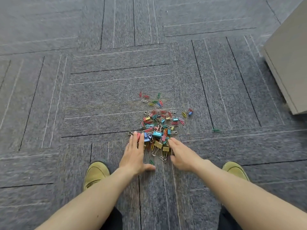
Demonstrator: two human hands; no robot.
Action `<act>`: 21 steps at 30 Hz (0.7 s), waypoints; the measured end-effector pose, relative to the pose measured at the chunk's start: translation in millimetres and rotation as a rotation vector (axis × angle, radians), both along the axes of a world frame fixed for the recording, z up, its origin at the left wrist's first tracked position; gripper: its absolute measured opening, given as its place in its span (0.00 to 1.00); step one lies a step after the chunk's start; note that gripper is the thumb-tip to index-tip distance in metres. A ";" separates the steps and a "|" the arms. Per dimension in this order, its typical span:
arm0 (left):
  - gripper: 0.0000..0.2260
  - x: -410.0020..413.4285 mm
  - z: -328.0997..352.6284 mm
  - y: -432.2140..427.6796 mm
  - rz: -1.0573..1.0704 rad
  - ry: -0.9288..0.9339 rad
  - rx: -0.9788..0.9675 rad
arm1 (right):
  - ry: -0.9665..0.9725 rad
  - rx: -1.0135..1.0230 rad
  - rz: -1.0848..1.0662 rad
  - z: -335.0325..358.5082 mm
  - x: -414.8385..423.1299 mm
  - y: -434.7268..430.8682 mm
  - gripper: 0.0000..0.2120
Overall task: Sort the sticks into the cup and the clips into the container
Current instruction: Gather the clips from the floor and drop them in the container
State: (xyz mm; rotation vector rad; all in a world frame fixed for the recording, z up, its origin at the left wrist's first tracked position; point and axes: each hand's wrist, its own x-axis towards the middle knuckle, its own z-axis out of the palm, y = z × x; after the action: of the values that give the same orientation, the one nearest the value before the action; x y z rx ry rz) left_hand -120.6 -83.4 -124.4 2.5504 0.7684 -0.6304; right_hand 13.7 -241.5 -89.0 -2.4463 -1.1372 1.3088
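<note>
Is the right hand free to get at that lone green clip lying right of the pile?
Probably yes: the right hand lies open at the edge of the pile, and only bare carpet lies between it and the green clip.

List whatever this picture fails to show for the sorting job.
Head view only.
Cup and container: nowhere in frame.
Sticks: none visible; the clip pile could bury some.
Whatever lies under the left hand and right hand: covered by fingers.
Grey cabinet: cut off by the right edge.
</note>
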 end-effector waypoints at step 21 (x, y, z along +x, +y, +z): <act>0.40 81.3 12.2 56.0 -0.097 -0.177 0.010 | -0.146 -0.200 -0.563 -12.9 62.6 -35.3 0.34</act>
State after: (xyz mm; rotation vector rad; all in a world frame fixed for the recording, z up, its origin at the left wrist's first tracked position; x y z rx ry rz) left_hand -39.3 -27.4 -112.2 2.6219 0.5924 -0.4234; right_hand 76.3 -276.8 -101.9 -2.7455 -0.2907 1.1168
